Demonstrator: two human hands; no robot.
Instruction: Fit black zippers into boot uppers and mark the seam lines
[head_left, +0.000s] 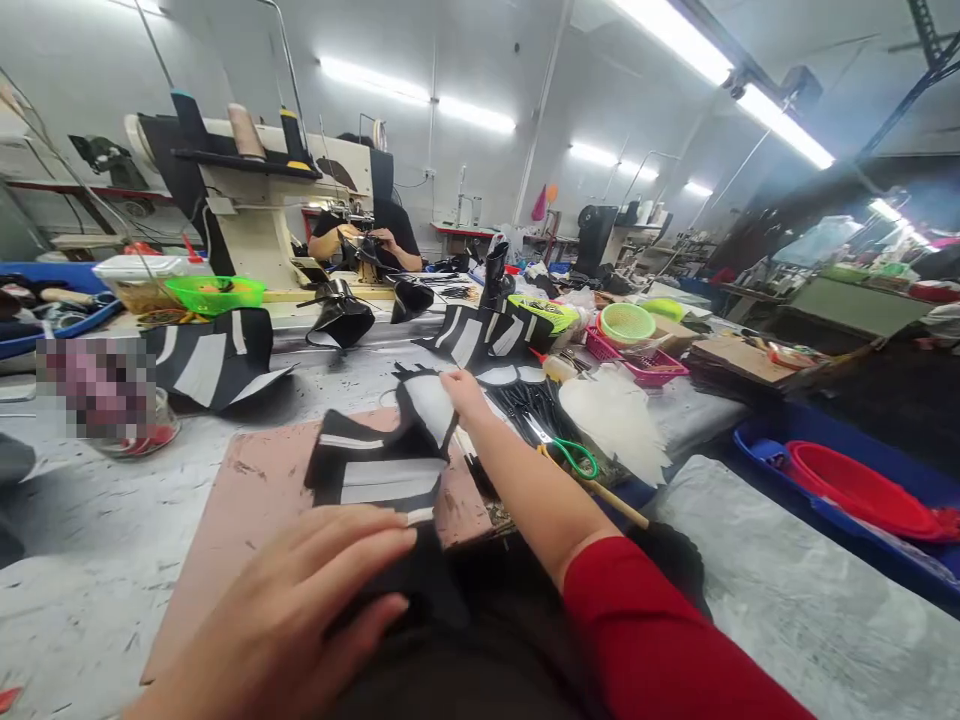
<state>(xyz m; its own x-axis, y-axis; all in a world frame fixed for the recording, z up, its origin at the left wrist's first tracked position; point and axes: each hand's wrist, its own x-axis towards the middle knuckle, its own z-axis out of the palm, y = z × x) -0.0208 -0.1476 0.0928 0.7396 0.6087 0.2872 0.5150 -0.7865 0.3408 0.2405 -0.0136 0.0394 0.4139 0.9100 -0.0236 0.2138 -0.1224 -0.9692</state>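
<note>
A flat black piece with white strips (394,480), apparently cut leather or fabric, lies over a pinkish board (240,500) in front of me. My right hand (463,396) reaches across to its far end, fingers closed at the edge of a white patch. My left hand (322,590) is over the near end, fingers stretched out and the thumb apart; whether they press on the piece I cannot tell. Green-handled scissors (574,455) rest right of my forearm, beside a bundle of black strips (517,405) and whitish cut sheets (619,415).
More black pieces with white strips (202,360) lie on the table. Beyond are a green basket (217,292), a pink basket (649,368) and a sewing machine (251,220), with a co-worker (394,235) behind it. A blue tub (847,510) with red basins stands at right.
</note>
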